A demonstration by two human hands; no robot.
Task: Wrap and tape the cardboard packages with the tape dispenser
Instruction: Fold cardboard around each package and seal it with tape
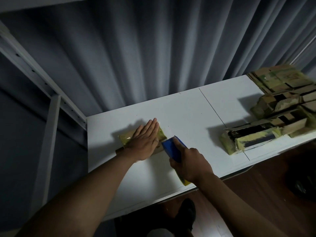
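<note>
Left hand (144, 141) flat, fingers straight together, pressing down on package (126, 138) at table's left part. Right hand (189, 165) curled round blue tape dispenser (172, 148), its front end touching package's right edge. Package partly covered in yellowish tape, cardboard showing near wrist. White table (179, 108), grey curtain (136, 48) behind. Pile of taped packages (273, 113) at right, well apart. Metal frame (51, 117) at left.

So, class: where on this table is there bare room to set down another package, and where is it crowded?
Bare table lies between the package under the left hand and the taped stack at right, back to the curtain. Another bare strip runs along the near edge by the left forearm. The right end is crowded, and the right hand with the dispenser fills the middle front.
</note>
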